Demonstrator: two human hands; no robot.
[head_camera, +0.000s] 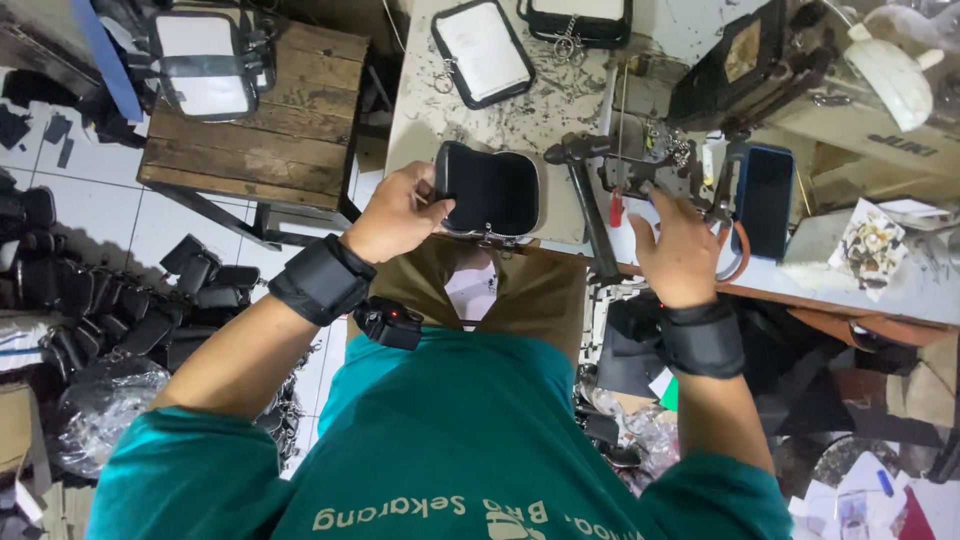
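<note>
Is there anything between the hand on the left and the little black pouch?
No. The left hand already grips the black pouch at its left edge, so nothing sits between them. The right hand is apart, resting by the sewing machine's metal parts.

The left hand (395, 212) grips the left edge of a small black pouch (490, 192), thumb on top, holding it at the near edge of the work table (430, 110). A metal chain dangles from the pouch's lower edge. The right hand (678, 250) rests, fingers spread, on the table to the right of the pouch, by the foot of a sewing machine (800, 70). A dark phone (765, 200) lies just right of that hand. Two black-rimmed pouches (482, 50) lie farther back on the table. Left of the table stands a wooden stool (270, 130), and black pieces (190, 295) are heaped on the floor beside it.
</note>
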